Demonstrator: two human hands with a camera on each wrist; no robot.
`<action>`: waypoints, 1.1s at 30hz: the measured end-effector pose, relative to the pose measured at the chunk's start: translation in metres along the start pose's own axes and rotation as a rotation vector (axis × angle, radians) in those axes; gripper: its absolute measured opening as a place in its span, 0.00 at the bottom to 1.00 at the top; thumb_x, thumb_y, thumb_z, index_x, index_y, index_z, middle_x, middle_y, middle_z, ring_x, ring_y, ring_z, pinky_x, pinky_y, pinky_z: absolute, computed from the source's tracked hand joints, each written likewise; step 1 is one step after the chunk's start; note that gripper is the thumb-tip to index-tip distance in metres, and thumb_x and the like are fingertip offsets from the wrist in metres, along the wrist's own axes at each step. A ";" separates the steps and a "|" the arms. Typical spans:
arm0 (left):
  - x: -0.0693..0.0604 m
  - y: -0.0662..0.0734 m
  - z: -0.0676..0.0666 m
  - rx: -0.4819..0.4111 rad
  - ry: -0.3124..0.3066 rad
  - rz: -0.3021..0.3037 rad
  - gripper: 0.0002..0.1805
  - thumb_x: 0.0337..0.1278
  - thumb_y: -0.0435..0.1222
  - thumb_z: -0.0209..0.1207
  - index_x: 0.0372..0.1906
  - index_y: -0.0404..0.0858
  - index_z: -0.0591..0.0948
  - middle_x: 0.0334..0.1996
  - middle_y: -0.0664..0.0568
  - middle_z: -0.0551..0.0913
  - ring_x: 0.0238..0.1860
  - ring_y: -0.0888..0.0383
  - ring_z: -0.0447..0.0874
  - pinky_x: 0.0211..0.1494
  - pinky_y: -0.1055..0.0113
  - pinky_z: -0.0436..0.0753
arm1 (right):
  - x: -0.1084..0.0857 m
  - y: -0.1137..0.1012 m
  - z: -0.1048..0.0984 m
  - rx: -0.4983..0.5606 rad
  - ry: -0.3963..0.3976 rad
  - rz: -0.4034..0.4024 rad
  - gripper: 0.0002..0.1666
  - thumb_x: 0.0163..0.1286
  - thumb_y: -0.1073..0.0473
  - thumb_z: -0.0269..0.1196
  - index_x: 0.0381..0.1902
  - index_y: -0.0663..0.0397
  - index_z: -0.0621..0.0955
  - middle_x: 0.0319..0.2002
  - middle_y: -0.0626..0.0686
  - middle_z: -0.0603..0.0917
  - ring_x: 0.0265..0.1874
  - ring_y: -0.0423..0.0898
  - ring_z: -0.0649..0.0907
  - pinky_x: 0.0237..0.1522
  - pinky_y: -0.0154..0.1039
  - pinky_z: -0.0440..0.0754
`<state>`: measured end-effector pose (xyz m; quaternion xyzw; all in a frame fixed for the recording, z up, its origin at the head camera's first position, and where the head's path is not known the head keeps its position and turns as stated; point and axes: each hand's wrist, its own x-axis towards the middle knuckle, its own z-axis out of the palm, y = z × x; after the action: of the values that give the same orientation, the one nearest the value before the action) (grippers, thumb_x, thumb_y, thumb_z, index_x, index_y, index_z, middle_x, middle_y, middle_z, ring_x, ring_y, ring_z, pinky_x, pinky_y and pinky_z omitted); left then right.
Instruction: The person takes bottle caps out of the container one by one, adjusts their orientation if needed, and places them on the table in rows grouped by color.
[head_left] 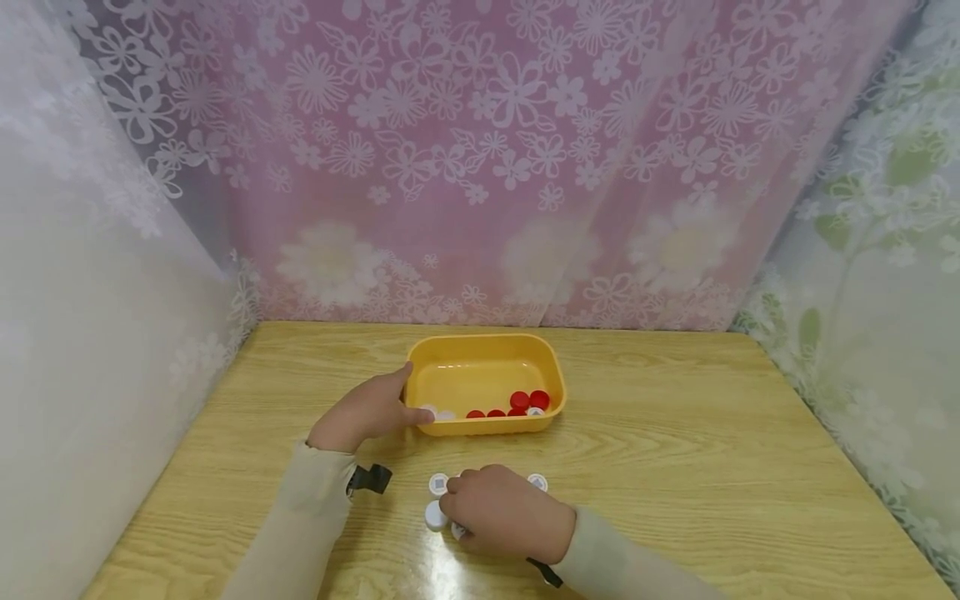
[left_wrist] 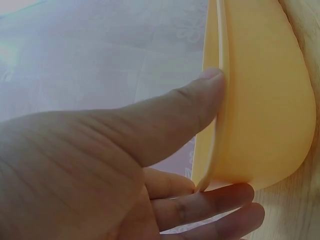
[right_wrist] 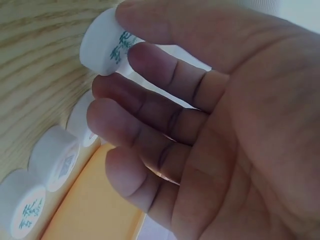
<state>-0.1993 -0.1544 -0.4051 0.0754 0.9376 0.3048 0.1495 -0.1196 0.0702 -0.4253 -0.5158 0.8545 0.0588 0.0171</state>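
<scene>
A yellow plastic basin (head_left: pixel 480 427) stands on the table, and my left hand (head_left: pixel 367 414) grips its left end. In the left wrist view the thumb lies on the basin's rim (left_wrist: pixel 223 112), with the other fingers around the corner. My right hand (head_left: pixel 508 514) is low over a group of white bottle caps in front of the basin. Its thumb and forefinger pinch one white bottle cap (right_wrist: pixel 102 42) with green print, which the hand hides in the head view. Beside it lie a cap with a square mark (head_left: pixel 438 483) and a plainer white cap (head_left: pixel 435 516).
Inside the basin, several red caps (head_left: pixel 520 401) sit toward the front right, one white cap (head_left: pixel 536 412) among them. Pale caps (head_left: pixel 446 415) lie at its front left. Another white cap (head_left: pixel 537 482) is right of my right hand. Flowered curtains (head_left: pixel 480 167) enclose the wooden table (head_left: pixel 675 417).
</scene>
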 end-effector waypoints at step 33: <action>0.006 0.000 -0.004 0.161 0.159 -0.004 0.29 0.69 0.39 0.62 0.71 0.34 0.75 0.45 0.47 0.86 0.39 0.53 0.80 0.45 0.56 0.81 | -0.010 0.034 -0.022 0.150 0.099 0.066 0.09 0.71 0.48 0.68 0.41 0.44 0.83 0.34 0.41 0.78 0.31 0.37 0.74 0.34 0.30 0.75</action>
<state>-0.2061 -0.1546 -0.4036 0.0611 0.9680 0.2334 0.0687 -0.1442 0.0922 -0.3994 -0.4868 0.8729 -0.0302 0.0115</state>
